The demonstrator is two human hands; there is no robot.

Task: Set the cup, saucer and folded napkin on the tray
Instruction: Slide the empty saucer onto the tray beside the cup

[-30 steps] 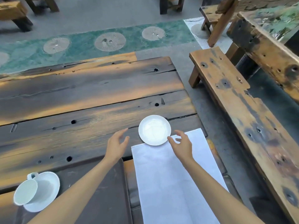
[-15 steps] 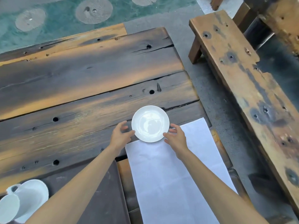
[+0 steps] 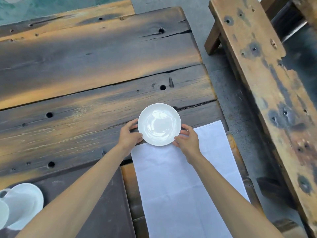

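A small white saucer [image 3: 159, 124] sits at the near right edge of the wooden table [image 3: 96, 69], overlapping the far end of a white napkin [image 3: 181, 182] that lies spread flat. My left hand [image 3: 129, 134] grips the saucer's left rim and my right hand [image 3: 187, 140] grips its right rim, fingers curled around the edge. At the bottom left a white cup [image 3: 3, 213] stands on a second white saucer [image 3: 24, 203], both partly cut off by the frame. The dark brown flat tray [image 3: 103, 203] lies under my left forearm.
A weathered wooden bench [image 3: 267, 93] runs along the right, with a strip of grey floor [image 3: 228, 93] between it and the table. The napkin rests on a brown seat edge [image 3: 132, 194] in front of me.
Both hands have closed in from beside the saucer onto its rims. The view has tilted down and nearer, so the cup sits further into the bottom left corner.
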